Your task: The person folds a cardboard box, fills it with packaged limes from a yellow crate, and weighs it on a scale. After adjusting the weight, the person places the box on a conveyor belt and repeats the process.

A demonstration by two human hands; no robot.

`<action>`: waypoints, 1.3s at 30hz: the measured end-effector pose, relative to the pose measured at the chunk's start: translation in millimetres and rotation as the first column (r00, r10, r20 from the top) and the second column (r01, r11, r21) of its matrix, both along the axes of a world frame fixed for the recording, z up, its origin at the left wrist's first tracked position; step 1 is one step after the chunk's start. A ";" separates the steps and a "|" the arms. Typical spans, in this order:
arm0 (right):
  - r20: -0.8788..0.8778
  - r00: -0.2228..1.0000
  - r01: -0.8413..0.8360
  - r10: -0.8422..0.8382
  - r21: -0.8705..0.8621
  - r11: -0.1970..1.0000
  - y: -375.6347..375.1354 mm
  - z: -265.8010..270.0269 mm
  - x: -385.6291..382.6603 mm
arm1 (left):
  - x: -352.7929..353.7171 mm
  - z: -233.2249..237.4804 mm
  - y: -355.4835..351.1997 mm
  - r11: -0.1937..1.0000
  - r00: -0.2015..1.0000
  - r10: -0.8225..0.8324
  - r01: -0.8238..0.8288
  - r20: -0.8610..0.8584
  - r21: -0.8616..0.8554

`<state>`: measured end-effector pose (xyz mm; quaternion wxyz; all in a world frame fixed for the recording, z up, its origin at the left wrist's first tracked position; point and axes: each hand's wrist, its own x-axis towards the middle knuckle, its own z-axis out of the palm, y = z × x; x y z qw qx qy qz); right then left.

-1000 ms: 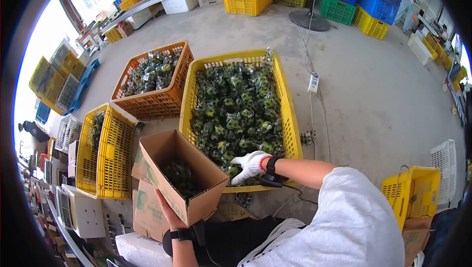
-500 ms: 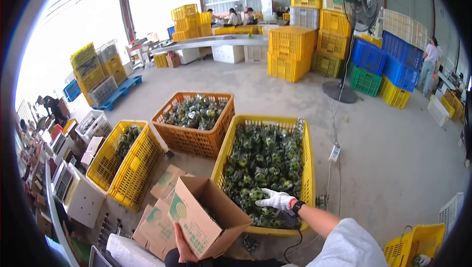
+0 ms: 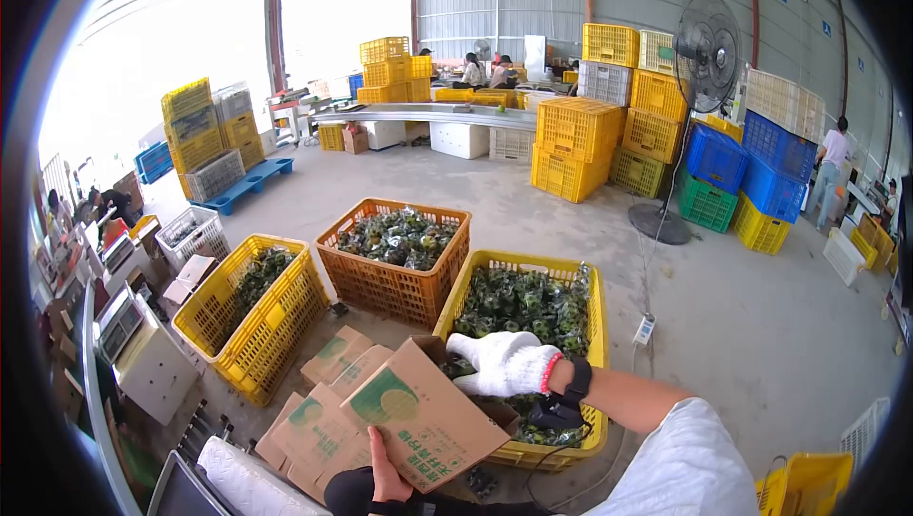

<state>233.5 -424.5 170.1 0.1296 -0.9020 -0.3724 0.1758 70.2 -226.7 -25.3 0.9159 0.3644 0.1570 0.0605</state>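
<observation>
My left hand [image 3: 384,467] is bare and closed on the lower side of an open cardboard box [image 3: 418,411] with green print, which is tilted toward me. My right hand [image 3: 504,364], in a white knitted glove, reaches over the box's opening with its fingers curled. Whatever sits between those fingers is mostly hidden. Behind the box, a yellow crate [image 3: 597,326] holds many green fruits in clear plastic wrap [image 3: 518,302]. A dark device [image 3: 556,413] with a cable lies below my right wrist, over the crate.
An orange crate [image 3: 380,288] and another yellow crate [image 3: 276,335] with wrapped produce stand beyond. Folded cartons [image 3: 319,430] lie at left, near a scale [image 3: 119,326]. A standing fan [image 3: 709,50], stacked crates [image 3: 575,145] and other people are farther back.
My right hand has moved left and up from the yellow crate, where it held a wrapped green fruit, to the box's opening. The box has tipped toward me, and the view has tilted up.
</observation>
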 end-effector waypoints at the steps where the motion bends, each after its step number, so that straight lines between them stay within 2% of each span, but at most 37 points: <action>1: -0.010 1.000 -0.024 0.024 -0.027 0.999 10.1 4.7 -5.2 | -7.2 1.0 1.2 1.000 1.000 0.011 -0.011 -0.014 0.024; 3: -0.047 0.989 -0.141 0.143 0.053 0.989 29.4 7.4 -11.4 | -18.0 -2.1 6.6 0.998 0.998 0.060 -0.060 -0.004 0.003; 5: -0.114 0.976 -0.167 0.187 0.167 0.972 52.7 4.5 -19.3 | -31.8 -3.6 8.9 0.991 0.993 0.116 -0.114 0.019 -0.073; 6: -0.113 0.956 -0.223 0.271 0.324 0.919 63.7 -3.4 -23.1 | -40.3 1.6 10.9 0.980 0.987 0.157 -0.153 0.020 -0.126; 8: -0.086 0.874 -0.349 0.479 0.574 0.740 92.1 -12.2 -37.3 | -59.4 6.2 21.0 0.966 0.988 0.140 -0.123 0.059 -0.227; 9: -0.121 0.858 -0.380 0.498 0.504 0.776 101.5 11.7 -52.9 | -65.1 8.0 25.4 0.941 0.976 0.191 -0.153 0.102 -0.301; 10: -0.071 0.831 -0.422 0.552 0.567 0.708 114.4 21.2 -69.6 | -76.0 14.5 30.5 0.920 0.965 0.247 -0.206 0.085 -0.332; 12: -0.237 0.771 -0.328 0.591 0.648 0.688 135.0 40.0 -108.5 | -94.7 28.7 35.4 0.881 0.931 0.353 -0.296 0.097 -0.370; 13: -0.318 0.733 -0.263 0.601 0.682 0.682 145.7 47.5 -124.8 | -100.9 26.6 41.6 0.860 0.891 0.424 -0.339 0.164 -0.380; 14: -0.193 0.702 -0.447 0.685 0.630 0.636 157.9 57.9 -132.1 | -109.0 24.1 47.9 0.838 0.866 0.446 -0.317 0.224 -0.444; 15: -0.057 0.657 -0.601 0.752 0.563 0.568 171.3 62.4 -141.9 | -120.7 25.6 54.7 0.806 0.830 0.518 -0.391 0.209 -0.445; 16: 0.051 0.641 -0.644 0.766 0.579 0.501 185.0 60.6 -160.1 | -134.4 31.9 63.9 0.803 0.788 0.540 -0.379 0.295 -0.460; 17: 0.054 0.595 -0.666 0.802 0.591 0.455 200.9 66.6 -176.3 | -149.5 39.5 74.8 0.811 0.742 0.549 -0.361 0.386 -0.461; 19: -0.108 0.513 -0.711 0.852 0.503 0.492 235.0 82.6 -204.4 | -178.2 56.1 94.2 0.753 0.641 0.652 -0.487 0.405 -0.442; 20: -0.032 0.461 -0.728 0.887 0.557 0.399 247.3 86.3 -215.9 | -190.6 63.6 100.3 0.703 0.568 0.711 -0.546 0.415 -0.457; 21: 0.009 0.428 -0.776 0.904 0.516 0.363 263.5 91.2 -229.5 | -208.7 66.1 114.9 0.685 0.540 0.728 -0.587 0.422 -0.431; 23: 0.147 0.319 -0.847 0.936 0.488 0.212 305.7 91.6 -251.6 | -239.4 69.6 143.0 0.571 0.440 0.811 -0.738 0.385 -0.360; 24: 0.217 0.277 -0.898 0.936 0.404 0.172 326.1 95.5 -263.3 | -253.1 71.1 157.5 0.529 0.407 0.830 -0.790 0.381 -0.309; 25: 0.364 0.220 -0.921 0.905 0.382 0.070 355.2 82.6 -269.9 | -264.4 66.8 172.4 0.523 0.397 0.831 -0.798 0.390 -0.301; 27: 0.391 0.196 -0.936 0.899 0.348 0.053 390.6 69.8 -293.6 | -279.1 54.1 204.7 0.263 0.202 0.950 -0.928 0.237 -0.263; 28: 0.439 0.173 -0.948 0.882 0.316 0.028 409.4 57.5 -300.3 | -283.5 43.5 216.2 0.264 0.198 0.947 -0.928 0.251 -0.262; 29: 0.485 0.148 -0.959 0.862 0.283 0.005 427.2 48.7 -305.9 | -286.9 31.8 224.6 0.190 0.144 0.977 -0.927 0.161 -0.323; 30: 0.451 0.134 -0.973 0.882 0.229 0.030 438.6 47.4 -312.4 | -290.7 32.0 229.6 0.112 0.095 0.993 -0.919 0.063 -0.377; 31: 0.451 0.135 -0.974 0.882 0.223 0.035 450.8 42.8 -317.0 | -292.0 29.4 233.8 0.117 0.100 0.993 -0.916 0.063 -0.383; 33: 0.529 0.110 -0.958 0.841 0.281 -0.052 470.6 31.0 -318.6 | -292.4 23.6 227.8 0.155 0.146 0.988 -0.925 0.053 -0.346; 35: 0.544 0.059 -0.970 0.837 0.229 -0.081 484.3 27.1 -317.9 | -295.3 19.6 222.3 0.208 0.205 0.978 -0.918 0.044 -0.337; 37: 0.510 0.080 -0.988 0.856 0.153 0.002 468.6 34.2 -324.5 | -294.7 36.3 202.1 0.580 0.639 0.769 -0.714 -0.026 -0.392; 38: 0.493 0.087 -0.990 0.866 0.143 0.018 465.5 29.2 -326.2 | -290.0 49.2 187.0 0.659 0.670 0.740 -0.705 0.059 -0.262; 39: 0.529 0.054 -0.991 0.847 0.130 -0.018 460.7 21.4 -326.5 | -290.2 61.0 177.6 0.661 0.680 0.732 -0.694 0.044 -0.284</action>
